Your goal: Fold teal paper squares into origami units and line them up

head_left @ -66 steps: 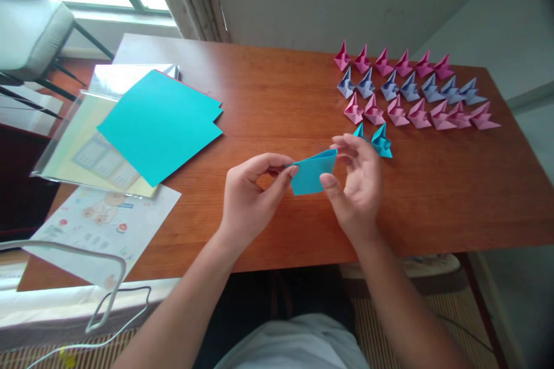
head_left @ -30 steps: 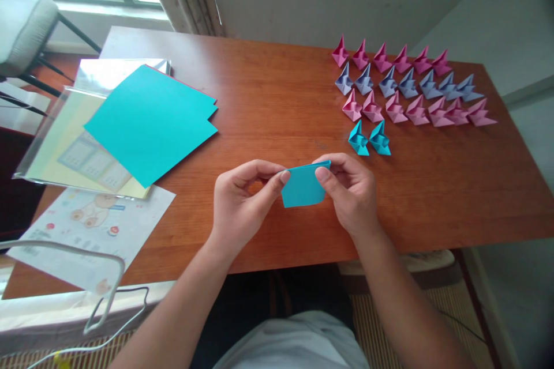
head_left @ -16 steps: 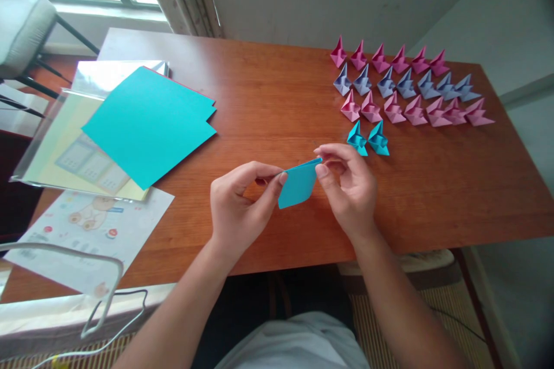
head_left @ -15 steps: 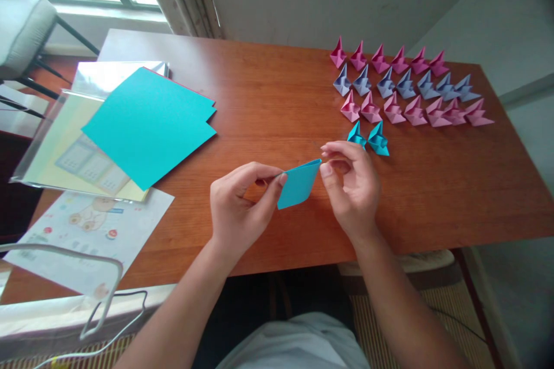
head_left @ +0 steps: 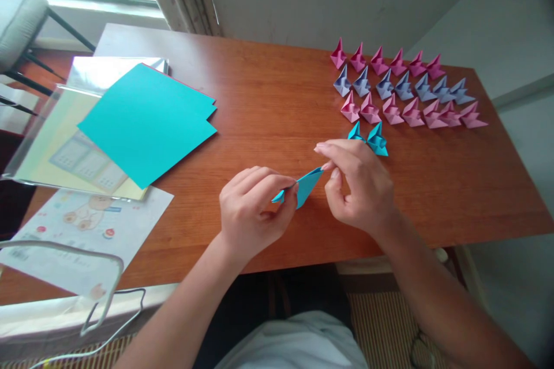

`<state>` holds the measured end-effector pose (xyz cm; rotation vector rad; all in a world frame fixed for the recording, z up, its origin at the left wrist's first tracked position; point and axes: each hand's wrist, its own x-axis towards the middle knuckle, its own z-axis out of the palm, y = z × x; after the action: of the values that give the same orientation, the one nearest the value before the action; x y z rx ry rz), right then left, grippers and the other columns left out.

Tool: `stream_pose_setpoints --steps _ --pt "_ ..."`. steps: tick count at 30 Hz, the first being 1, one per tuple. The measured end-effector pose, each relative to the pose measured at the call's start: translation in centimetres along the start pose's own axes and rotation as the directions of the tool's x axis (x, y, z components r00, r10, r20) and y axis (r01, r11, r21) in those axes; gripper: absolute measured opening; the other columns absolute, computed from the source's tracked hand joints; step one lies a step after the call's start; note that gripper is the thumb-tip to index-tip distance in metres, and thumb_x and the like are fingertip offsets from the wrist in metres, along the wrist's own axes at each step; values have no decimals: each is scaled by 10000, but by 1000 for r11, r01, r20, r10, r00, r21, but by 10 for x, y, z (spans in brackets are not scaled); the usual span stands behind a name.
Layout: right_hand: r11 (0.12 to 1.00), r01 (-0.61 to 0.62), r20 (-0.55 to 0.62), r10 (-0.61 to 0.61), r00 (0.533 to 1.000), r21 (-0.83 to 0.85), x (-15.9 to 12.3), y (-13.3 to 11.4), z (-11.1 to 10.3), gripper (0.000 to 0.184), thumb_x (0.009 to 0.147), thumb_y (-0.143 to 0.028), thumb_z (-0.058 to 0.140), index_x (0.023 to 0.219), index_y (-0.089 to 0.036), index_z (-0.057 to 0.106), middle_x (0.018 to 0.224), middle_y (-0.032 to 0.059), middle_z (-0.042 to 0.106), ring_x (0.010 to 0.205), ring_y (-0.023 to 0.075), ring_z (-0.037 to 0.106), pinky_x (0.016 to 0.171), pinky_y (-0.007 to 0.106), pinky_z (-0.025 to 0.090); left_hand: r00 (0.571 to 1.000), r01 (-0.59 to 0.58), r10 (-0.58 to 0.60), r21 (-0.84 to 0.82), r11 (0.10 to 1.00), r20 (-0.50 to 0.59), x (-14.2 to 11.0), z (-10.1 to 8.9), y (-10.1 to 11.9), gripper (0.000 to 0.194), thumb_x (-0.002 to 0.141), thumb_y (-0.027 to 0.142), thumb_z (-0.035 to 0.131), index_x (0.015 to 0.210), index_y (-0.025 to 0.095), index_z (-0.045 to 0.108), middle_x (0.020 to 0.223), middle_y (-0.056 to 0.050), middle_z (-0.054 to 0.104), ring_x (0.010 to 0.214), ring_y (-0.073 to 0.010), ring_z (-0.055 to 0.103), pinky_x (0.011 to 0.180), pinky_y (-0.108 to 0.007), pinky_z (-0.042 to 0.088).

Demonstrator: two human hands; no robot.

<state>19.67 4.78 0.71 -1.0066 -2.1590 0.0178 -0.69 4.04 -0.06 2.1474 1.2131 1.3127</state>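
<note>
The left hand (head_left: 255,207) pinches a flat, folded turquoise paper (head_left: 308,186). The right hand (head_left: 362,184) curls at its tip — whether grasping, I cannot tell.

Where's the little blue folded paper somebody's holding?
In the head view, the blue folded paper is near the middle, over the brown table, pinched in the left hand, with the right hand beside its other end.

No text readable; marks on white sheet (head_left: 96,230) and grey panels (head_left: 89,161) of clear packet (head_left: 56,121) too small, blurred.
</note>
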Motion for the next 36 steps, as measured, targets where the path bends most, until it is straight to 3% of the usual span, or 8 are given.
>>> stream_pose_setpoints --steps 8,13,16,26,29,32,34,36 --pt "995 64 172 -49 984 -80 6 3 -9 760 863 -23 470 1565 -267 314 1264 91 697 1166 276 671 985 484 569 998 -55 55 23 998 2 1 -2 2 107 833 118 666 801 220 675 730 -6 736 628 -138 637 626 -285 490" --pt "998 -37 18 38 999 -42 2 2 -11 790 841 3 470 1559 -300 339 1313 87 681 1114 272 701 928 479 608 998 -58 58 16 998 -3 1 -1 1 101 826 114 673 803 213 673 720 -8 728 621 -139 629 615 -287 485" --pt "999 -49 -1 49 999 -2 2 0 -10 793 846 -1 462 1560 -324 336 1339 73 674 1052 264 722 899 491 622 999 -46 46 30 998 19 1 -1 2 99 841 132 661 798 221 676 722 -4 730 624 -141 637 621 -287 490" --pt "996 -4 202 22 979 -91 13 -8 -6 726 896 -68 472 1576 -273 320 1293 77 689 1151 270 669 992 458 578 989 -148 148 66 987 12 -3 1 -2 90 825 128 684 816 217 675 731 -1 724 627 -138 625 615 -287 478" --pt "987 -53 222 87 971 -152 16 -13 -7 698 893 -71 484 1558 -251 372 1233 80 708 1147 275 665 997 440 569 984 -176 175 89 980 17 -3 2 -3 95 811 125 707 818 213 672 730 -3 725 618 -140 614 604 -287 470" --pt "979 -179 134 192 972 -102 16 -12 -7 630 895 -77 497 1493 -274 476 1201 70 724 1126 273 668 1005 453 558 992 -123 123 53 991 17 -2 1 0 98 824 121 690 809 216 671 730 -4 727 625 -140 625 615 -287 482" --pt "946 -320 28 319 947 44 12 -7 -3 524 922 -115 508 1412 -296 552 1178 60 734 1104 257 676 1002 458 556 999 -45 45 -11 999 -7 0 -1 2 103 834 116 680 810 216 673 735 -1 730 636 -135 635 625 -277 495" --pt "833 -465 -19 493 870 301 5 -2 5 361 975 -212 517 1314 -290 614 1121 53 746 1062 234 695 965 439 573 998 40 -44 -98 994 -39 1 -3 3 104 831 108 693 810 208 677 735 4 726 644 -123 641 631 -257 505"
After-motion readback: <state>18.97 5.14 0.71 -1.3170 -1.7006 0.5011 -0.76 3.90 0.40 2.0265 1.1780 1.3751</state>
